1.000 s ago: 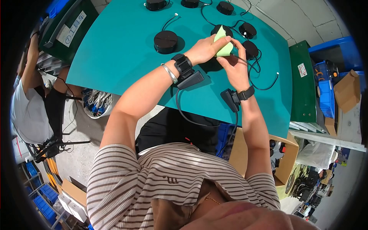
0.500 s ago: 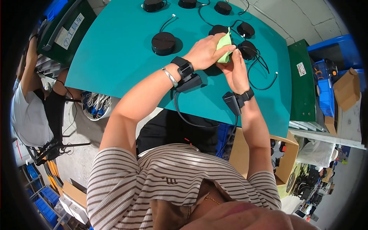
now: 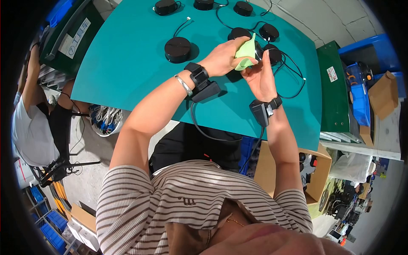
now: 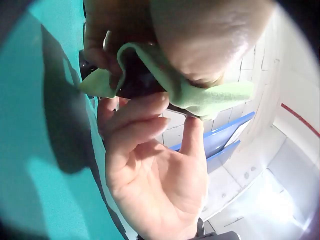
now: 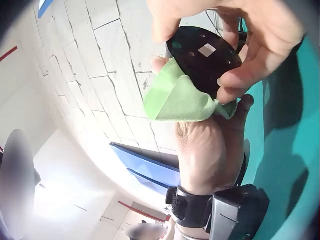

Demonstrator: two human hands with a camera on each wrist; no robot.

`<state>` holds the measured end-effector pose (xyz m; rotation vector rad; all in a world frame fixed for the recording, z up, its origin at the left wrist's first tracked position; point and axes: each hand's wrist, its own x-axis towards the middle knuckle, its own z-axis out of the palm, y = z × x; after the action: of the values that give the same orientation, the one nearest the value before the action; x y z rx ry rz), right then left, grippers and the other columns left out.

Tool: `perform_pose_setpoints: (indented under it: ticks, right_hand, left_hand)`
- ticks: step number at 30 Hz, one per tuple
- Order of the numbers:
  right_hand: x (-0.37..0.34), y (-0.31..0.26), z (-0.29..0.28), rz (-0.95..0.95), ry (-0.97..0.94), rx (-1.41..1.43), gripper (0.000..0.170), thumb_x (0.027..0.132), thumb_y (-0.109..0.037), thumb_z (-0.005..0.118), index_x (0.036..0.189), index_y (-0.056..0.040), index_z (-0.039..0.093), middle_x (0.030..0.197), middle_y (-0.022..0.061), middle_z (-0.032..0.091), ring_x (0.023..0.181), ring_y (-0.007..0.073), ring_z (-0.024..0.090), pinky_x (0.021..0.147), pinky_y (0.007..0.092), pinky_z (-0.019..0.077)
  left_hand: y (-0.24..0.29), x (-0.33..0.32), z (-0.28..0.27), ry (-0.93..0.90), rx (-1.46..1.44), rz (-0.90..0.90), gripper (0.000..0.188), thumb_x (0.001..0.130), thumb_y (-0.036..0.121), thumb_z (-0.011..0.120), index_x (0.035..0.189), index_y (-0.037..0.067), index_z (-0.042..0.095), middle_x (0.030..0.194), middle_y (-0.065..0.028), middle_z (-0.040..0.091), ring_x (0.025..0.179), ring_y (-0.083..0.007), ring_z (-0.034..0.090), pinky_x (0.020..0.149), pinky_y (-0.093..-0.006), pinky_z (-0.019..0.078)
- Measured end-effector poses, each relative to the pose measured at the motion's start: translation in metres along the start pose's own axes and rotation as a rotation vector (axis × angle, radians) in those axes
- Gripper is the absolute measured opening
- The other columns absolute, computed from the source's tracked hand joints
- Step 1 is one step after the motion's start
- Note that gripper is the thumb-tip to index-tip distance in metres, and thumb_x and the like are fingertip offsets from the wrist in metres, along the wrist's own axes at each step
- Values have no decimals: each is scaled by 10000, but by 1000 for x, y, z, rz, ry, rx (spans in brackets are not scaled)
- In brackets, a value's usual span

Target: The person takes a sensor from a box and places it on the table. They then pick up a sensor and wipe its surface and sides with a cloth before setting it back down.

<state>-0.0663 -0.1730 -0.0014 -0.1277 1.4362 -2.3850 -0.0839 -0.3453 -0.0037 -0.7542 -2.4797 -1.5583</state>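
Note:
In the head view my left hand [image 3: 223,58] holds a light green cloth [image 3: 246,49] against a round black puck-like device [image 3: 258,52]. The right hand [image 3: 260,80] supports that device above the green table. Seen from the right wrist, the device's flat black face [image 5: 197,62] carries a small pale label and several small holes. My right fingers and thumb grip its rim there, while the cloth [image 5: 175,97] wraps its lower edge. The left wrist view shows the cloth [image 4: 170,82] folded over the device, with right fingertips [image 4: 159,100] at its edge.
Several similar black devices with thin cables, such as one at the left [image 3: 177,49] and one at the back [image 3: 243,8], stand on the green table [image 3: 127,72]. Green cabinets [image 3: 333,85] flank it. An open cardboard box [image 3: 316,178] is below right; another person [image 3: 36,127] sits at left.
The device has turned in my hands, showing more of its dark side beside the cloth. The cloth has shifted and folded at its lower end. A loose cable by the right hand has moved.

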Motion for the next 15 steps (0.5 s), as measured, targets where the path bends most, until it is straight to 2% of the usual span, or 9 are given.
perform_pose_setpoints:
  ticks: [4, 8, 10, 11, 13, 14, 15]
  right_hand:
    - [-2, -4, 5, -32, 3, 32, 569, 974, -559, 405, 1297, -101, 499, 1158, 44, 579, 893, 140, 596, 851, 299, 487]
    - [1, 1, 4, -89, 51, 43, 512, 980, -521, 432, 1268, -105, 513, 1164, 36, 576, 915, 167, 600, 886, 316, 475]
    - [5, 4, 1, -148, 78, 93, 441, 992, -458, 454, 1232, -94, 521, 1173, 39, 578, 973, 210, 610, 909, 334, 479]
    - [5, 4, 1, -148, 79, 94, 441, 992, -458, 454, 1232, -94, 521, 1173, 39, 578, 973, 210, 610, 909, 334, 479]
    - [3, 1, 3, -198, 25, 106, 384, 1000, -403, 465, 1199, -79, 522, 1181, 58, 580, 1038, 252, 608, 937, 360, 480]
    - [4, 1, 0, -202, 19, 87, 473, 1001, -419, 446, 1260, -24, 462, 1248, 131, 528, 1135, 307, 559, 987, 353, 466]
    - [4, 1, -2, -202, 19, 87, 473, 1001, -419, 446, 1260, -24, 462, 1248, 131, 528, 1135, 307, 559, 987, 353, 466]
  left_hand:
    - [-1, 1, 1, 1, -142, -130, 820, 822, 477, 708, 1414, 31, 359, 1159, -141, 571, 1047, -222, 573, 883, -319, 465]
    - [-8, 3, 7, 29, -238, -165, 823, 831, 495, 699, 1427, 47, 352, 1181, -116, 559, 1049, -198, 561, 881, -309, 465]
    - [-6, 0, 9, 66, -403, -201, 745, 896, 502, 614, 1423, 44, 356, 1209, -85, 543, 1062, -182, 545, 915, -293, 441]
    - [-7, 1, 9, 66, -403, -201, 745, 896, 502, 614, 1423, 44, 356, 1209, -85, 543, 1062, -182, 545, 915, -293, 441]
    - [1, 2, 3, 65, -668, -202, 782, 912, 549, 526, 1417, -18, 337, 1130, -105, 568, 999, -185, 548, 879, -284, 439]
    - [5, -1, 0, 18, -688, -179, 698, 959, 520, 441, 1401, -14, 353, 1108, -78, 559, 945, -161, 518, 866, -266, 418]
    - [2, 0, 0, 18, -688, -179, 698, 959, 520, 441, 1401, -14, 353, 1108, -78, 559, 945, -161, 518, 866, -266, 418]
